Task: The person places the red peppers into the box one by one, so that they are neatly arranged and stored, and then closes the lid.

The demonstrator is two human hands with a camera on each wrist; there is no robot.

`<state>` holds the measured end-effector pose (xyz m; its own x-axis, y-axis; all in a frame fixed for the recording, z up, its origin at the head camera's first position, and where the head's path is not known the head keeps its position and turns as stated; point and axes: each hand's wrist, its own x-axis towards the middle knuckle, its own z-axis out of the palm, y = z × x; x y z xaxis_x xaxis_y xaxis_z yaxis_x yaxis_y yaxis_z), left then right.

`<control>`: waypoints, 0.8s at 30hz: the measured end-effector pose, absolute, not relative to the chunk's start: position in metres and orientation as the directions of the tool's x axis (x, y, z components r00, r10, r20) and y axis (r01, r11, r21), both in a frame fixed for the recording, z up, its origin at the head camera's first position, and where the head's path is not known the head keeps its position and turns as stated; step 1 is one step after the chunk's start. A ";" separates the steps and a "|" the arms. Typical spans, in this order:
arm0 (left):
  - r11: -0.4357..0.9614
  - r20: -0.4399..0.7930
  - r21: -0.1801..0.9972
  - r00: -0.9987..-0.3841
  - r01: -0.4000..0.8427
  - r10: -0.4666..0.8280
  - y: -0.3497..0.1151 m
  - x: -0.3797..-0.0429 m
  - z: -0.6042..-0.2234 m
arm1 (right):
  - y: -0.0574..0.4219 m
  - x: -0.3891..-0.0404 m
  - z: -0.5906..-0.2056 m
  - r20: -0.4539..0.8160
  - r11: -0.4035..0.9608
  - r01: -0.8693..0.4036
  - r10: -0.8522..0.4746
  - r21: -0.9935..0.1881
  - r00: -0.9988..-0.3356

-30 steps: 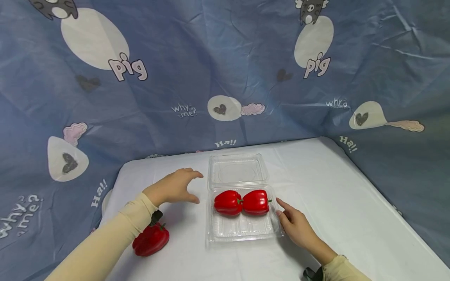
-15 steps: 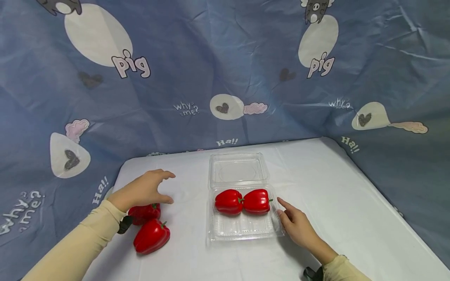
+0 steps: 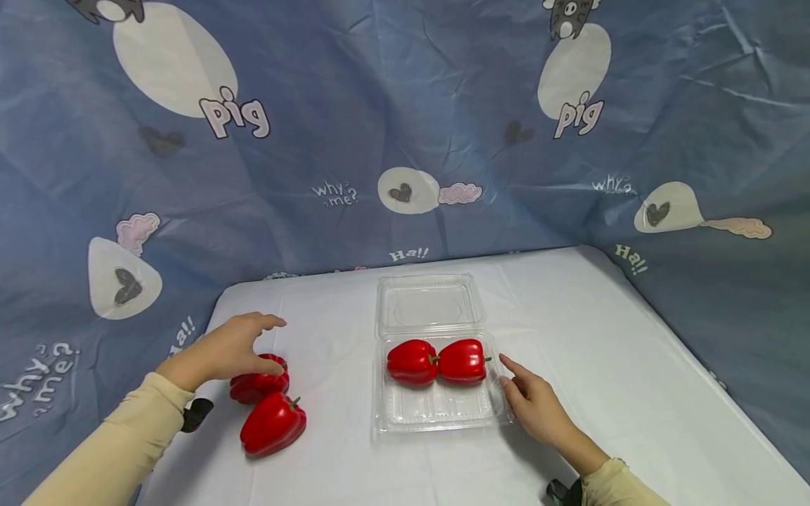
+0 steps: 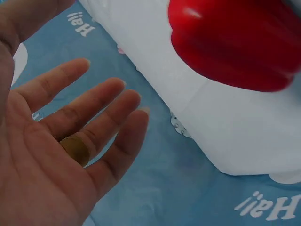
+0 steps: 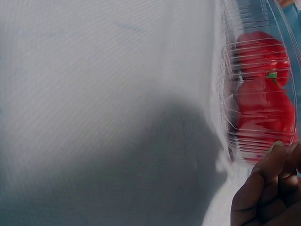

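Two red bell peppers (image 3: 271, 424) (image 3: 259, 385) lie on the left of the table, close together. Over the farther one hovers my left hand (image 3: 230, 346), fingers and thumb spread, holding nothing; it partly hides that pepper. In the left wrist view a red bell pepper (image 4: 235, 42) is apart from the fingers. A clear plastic container (image 3: 436, 419) lies unfolded at the middle, two more red bell peppers (image 3: 412, 363) (image 3: 463, 362) side by side along its back half. My right hand (image 3: 538, 407) holds the container's right rim with thumb and index finger.
The container's hinged lid (image 3: 430, 303) lies flat behind the tray. A white cloth (image 3: 601, 337) covers the table. Behind it and at the sides hangs a blue printed curtain (image 3: 304, 140).
My left hand has moved left, away from the container, to above the farther loose pepper, and come lower. The right hand and the container have stayed in place.
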<state>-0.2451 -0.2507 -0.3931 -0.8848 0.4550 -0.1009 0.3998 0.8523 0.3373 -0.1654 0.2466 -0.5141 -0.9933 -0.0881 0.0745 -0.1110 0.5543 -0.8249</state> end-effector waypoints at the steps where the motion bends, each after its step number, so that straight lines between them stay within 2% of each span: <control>1: 0.854 -0.107 0.340 -0.886 0.394 0.452 -0.253 -0.244 -0.394 | 0.247 -0.166 -0.514 0.076 0.554 -0.113 -0.089 -0.825 -0.993; 10: 0.873 -0.200 0.394 -0.900 0.288 0.388 -0.266 -0.236 -0.406 | 0.247 -0.166 -0.512 0.088 0.571 -0.120 -0.083 -0.812 -0.993; 24: 0.872 -0.275 0.420 -0.880 0.252 0.387 -0.275 -0.237 -0.430 | 0.247 -0.165 -0.515 0.101 0.568 -0.131 -0.084 -0.813 -0.991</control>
